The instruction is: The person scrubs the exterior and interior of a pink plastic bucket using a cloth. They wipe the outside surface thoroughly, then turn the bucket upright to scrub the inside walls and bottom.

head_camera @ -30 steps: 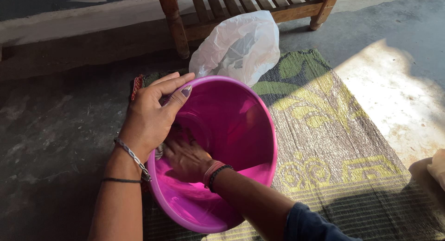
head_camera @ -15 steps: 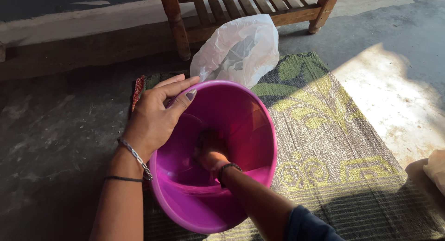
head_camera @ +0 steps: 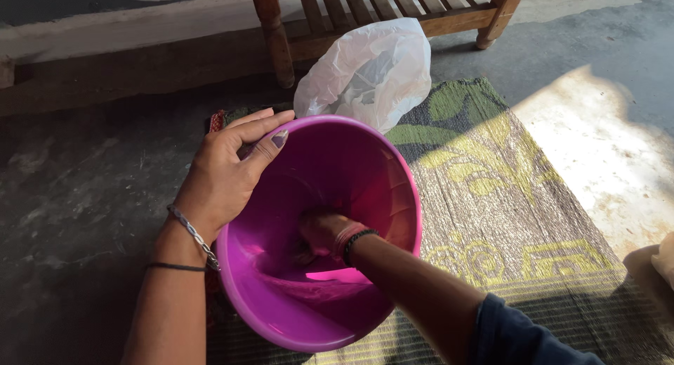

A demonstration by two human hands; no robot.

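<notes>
A magenta plastic tub is tilted on a woven mat, its opening turned toward me. My left hand grips the tub's far left rim, thumb inside and fingers over the edge; a chain bracelet and a black thread circle that wrist. My right hand reaches deep into the tub and presses against its bottom with fingers curled. Shadow hides whether anything is under it. The right wrist carries red and black bands, and a dark blue sleeve covers the upper arm.
A green and yellow patterned mat lies under the tub. A crumpled white plastic bag sits just behind it, before a wooden slatted bench. Grey concrete floor lies to the left. A pale object shows at the right edge.
My right hand has pushed from the tub's left inner wall down to its bottom. The left hand keeps its hold on the rim, and the tub has tipped slightly.
</notes>
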